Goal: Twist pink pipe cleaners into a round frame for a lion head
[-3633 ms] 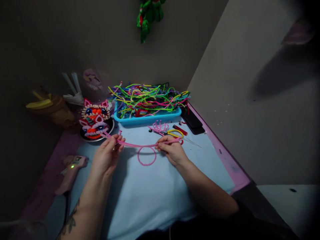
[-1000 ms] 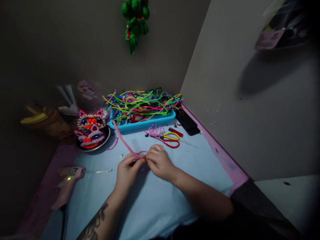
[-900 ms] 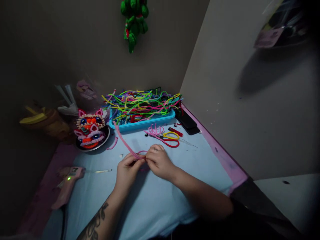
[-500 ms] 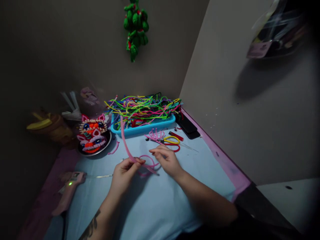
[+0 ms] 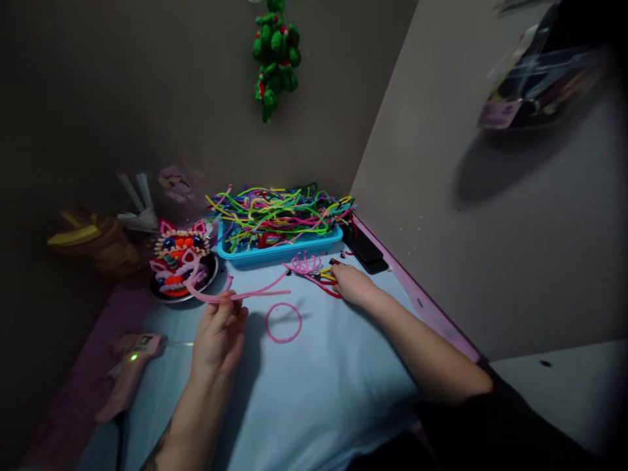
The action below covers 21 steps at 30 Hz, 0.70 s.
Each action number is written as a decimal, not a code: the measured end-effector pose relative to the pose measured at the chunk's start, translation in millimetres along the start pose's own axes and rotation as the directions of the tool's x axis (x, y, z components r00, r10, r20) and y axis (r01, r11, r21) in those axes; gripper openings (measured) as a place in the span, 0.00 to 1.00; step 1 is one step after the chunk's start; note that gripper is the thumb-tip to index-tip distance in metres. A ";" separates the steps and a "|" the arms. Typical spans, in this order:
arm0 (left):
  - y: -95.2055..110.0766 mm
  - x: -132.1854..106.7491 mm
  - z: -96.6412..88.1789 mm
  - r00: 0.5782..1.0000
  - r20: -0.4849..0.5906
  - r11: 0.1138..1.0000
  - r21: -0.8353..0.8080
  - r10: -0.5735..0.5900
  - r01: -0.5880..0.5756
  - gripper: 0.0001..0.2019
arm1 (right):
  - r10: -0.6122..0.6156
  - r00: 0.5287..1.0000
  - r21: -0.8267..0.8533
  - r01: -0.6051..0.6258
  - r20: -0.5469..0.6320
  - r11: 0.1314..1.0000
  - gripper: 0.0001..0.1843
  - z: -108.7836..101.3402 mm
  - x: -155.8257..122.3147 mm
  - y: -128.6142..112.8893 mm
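Pink pipe cleaners (image 5: 260,294) are pinched in my left hand (image 5: 220,333), one end curving up and back at the left, the strands stretching to the right. Farther right, my right hand (image 5: 356,284) has its fingers closed on the handles of the scissors (image 5: 328,274), one loop yellow and the other red. The blades point left and the scissors lie on the cloth. Between my hands a pink pipe-cleaner ring (image 5: 283,341) rests on the table. A small pink pipe-cleaner piece with several curled prongs (image 5: 305,263) sits just behind the scissors.
A blue tray (image 5: 284,254) heaped with colourful pipe cleaners stands at the back. Left of it, a dark bowl (image 5: 213,275) holds pipe-cleaner animal heads. A pink glue gun (image 5: 132,373) with a lit green light lies at left. A black phone (image 5: 366,248) lies at back right.
My right hand has moved right and back, onto the scissors. My left hand has shifted left with the pink pipe cleaners, now lowered sideways. The pink ring now lies apart from my hands.
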<state>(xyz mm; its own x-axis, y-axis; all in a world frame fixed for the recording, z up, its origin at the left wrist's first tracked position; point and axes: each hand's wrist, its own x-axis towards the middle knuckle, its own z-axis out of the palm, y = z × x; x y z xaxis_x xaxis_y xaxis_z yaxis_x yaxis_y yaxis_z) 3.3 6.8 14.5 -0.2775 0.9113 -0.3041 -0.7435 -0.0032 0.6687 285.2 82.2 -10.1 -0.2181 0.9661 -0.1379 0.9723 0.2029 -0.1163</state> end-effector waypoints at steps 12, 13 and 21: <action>2.6 -1.4 0.3 0.998 -0.006 0.998 -0.034 0.056 -0.056 0.23 | -0.028 0.990 -0.320 0.073 0.141 0.945 0.14 -78.5 -26.5 -11.0; 2.5 -1.9 0.8 0.998 -0.014 0.998 -0.030 0.055 -0.055 0.23 | 0.038 0.986 -0.366 0.024 0.163 0.930 0.13 -88.8 -32.7 -3.6; -8.3 -7.1 7.1 0.998 -0.046 0.999 -0.001 0.053 -0.053 0.23 | 0.045 0.999 0.470 -0.027 -0.027 0.882 0.14 -67.1 -75.5 33.2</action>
<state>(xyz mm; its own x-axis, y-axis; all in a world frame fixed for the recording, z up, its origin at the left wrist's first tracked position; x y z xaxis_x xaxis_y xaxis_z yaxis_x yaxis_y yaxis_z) 15.8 3.3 16.0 -0.3441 0.8899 -0.2994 -0.7282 -0.0516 0.6834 339.6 26.7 62.5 -0.1720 0.9782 -0.1163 0.8238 0.0781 -0.5615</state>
